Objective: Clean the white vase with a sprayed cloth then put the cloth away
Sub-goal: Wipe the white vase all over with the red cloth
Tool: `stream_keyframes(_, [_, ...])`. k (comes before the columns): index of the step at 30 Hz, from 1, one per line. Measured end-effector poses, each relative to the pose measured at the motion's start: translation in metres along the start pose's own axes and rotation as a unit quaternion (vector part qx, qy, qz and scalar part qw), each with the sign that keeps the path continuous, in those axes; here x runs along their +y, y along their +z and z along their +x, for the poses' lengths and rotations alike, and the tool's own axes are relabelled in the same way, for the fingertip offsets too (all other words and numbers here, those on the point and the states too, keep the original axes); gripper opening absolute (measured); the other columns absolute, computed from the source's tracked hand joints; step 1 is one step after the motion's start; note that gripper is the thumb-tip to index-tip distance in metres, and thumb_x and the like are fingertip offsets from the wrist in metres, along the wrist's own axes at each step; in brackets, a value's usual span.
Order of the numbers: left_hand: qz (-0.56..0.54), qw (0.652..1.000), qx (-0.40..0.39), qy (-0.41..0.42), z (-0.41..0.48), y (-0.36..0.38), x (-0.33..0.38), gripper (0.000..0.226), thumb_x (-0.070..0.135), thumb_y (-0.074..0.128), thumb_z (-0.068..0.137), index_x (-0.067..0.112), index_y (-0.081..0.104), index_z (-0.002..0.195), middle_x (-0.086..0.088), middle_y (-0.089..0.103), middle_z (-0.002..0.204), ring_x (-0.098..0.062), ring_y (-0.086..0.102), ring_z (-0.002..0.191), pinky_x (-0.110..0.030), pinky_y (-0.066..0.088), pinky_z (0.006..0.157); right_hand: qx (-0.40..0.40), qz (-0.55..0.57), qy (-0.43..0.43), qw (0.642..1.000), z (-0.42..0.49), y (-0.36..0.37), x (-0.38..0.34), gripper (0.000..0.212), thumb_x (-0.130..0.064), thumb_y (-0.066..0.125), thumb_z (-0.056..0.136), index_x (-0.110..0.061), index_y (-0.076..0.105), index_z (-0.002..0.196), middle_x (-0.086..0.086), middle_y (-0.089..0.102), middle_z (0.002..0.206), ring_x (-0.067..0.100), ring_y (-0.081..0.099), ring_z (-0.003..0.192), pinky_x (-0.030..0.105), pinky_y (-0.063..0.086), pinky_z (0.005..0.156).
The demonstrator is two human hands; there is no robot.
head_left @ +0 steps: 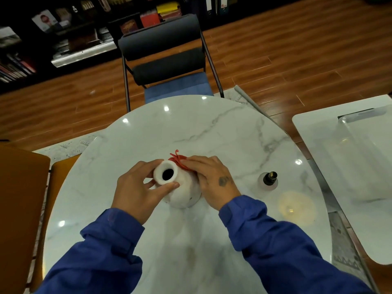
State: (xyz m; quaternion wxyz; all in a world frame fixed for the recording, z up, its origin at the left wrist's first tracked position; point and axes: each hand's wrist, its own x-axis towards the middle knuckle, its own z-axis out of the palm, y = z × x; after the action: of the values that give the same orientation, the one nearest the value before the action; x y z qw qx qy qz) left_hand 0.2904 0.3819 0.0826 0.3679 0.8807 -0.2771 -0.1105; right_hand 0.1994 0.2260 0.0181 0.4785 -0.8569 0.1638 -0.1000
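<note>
A small white vase (182, 195) stands upright on the round marble table (212, 128), its dark mouth facing up. My left hand (137, 192) grips the vase's neck with thumb and fingers around the rim. My right hand (214, 179) presses a red cloth (180, 160) against the vase's far right side; most of the cloth is hidden under the fingers. A clear spray bottle (268, 180) with a dark nozzle stands on the table to the right of my right hand.
A black and blue chair (167, 60) stands beyond the table. An orange chair (21, 198) sits at the left edge. To the right a second white table (307, 132) carries a clear plastic tray (360, 149). Bookshelves line the back.
</note>
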Motion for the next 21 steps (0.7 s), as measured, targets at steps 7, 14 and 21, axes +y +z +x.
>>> stream_keyframes(7, [0.000, 1.000, -0.002, -0.001, 0.000, -0.001, 0.002, 0.050, 0.032, 0.084, 0.062, 0.029, 0.066, 0.108, 0.013, 0.064, 0.096, -0.005, 0.062, 0.091, -0.014, 0.053, 0.074, 0.006, -0.014, -0.063, 0.998, -0.007, 0.002, -0.004, 0.043, -0.028, 0.036, 0.095, -0.037, 0.056, 0.132, -0.020, 0.053, 0.136, 0.014, 0.043, 0.112, 0.020, 0.038, 0.100])
stream_keyframes(14, [0.000, 1.000, 0.000, -0.005, 0.000, 0.000, 0.001, 0.051, 0.033, 0.085, 0.061, 0.029, 0.066, 0.108, 0.013, 0.064, 0.097, -0.006, 0.062, 0.092, -0.013, 0.053, 0.073, 0.008, 0.051, 0.005, 0.999, 0.004, 0.000, 0.003, 0.040, -0.021, 0.037, 0.099, -0.040, 0.060, 0.127, -0.021, 0.060, 0.127, 0.012, 0.048, 0.111, 0.020, 0.038, 0.102])
stream_keyframes(21, [-0.004, 1.000, 0.001, -0.005, 0.000, 0.000, 0.002, 0.052, 0.033, 0.084, 0.061, 0.028, 0.066, 0.109, 0.013, 0.064, 0.098, -0.004, 0.062, 0.092, -0.015, 0.053, 0.075, 0.073, 0.033, -0.067, 0.995, -0.025, 0.009, 0.005, 0.039, -0.018, 0.042, 0.095, -0.031, 0.062, 0.126, -0.023, 0.053, 0.130, 0.008, 0.045, 0.118, 0.006, 0.029, 0.103])
